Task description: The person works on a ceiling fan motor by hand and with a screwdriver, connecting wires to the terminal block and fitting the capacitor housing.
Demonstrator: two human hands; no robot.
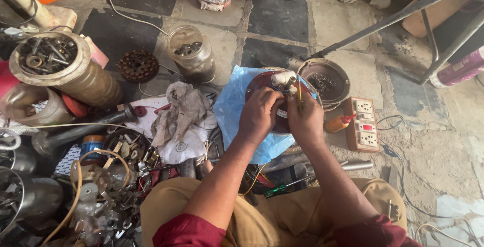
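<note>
Left hand (259, 113): curled, fingers closed on the rim of a round dark-red disc (262, 83), smooth and glossy, lying on crinkled blue plastic sheet (232, 111) spread over the stone floor (282, 20).

Right hand (305, 121): closed, pinching a thin yellow-handled tool (299, 93) held upright, its tip near a small white moulded fitting (283, 79) at the disc's upper edge.

Just right of the disc: shallow round metal pan (327, 78), dull brown, holding small loose parts.

Further right: wooden switch-and-socket board (364, 124), rectangular; a small orange bottle (337, 123) beside it.

Left of the sheet: crumpled grey rag (181, 111); clear plastic jar (191, 55) of metal nuts; rusty toothed wheel (138, 66); tan cylindrical container (60, 65) of bolts.

Near the knees: green-handled screwdriver (277, 190).
</note>
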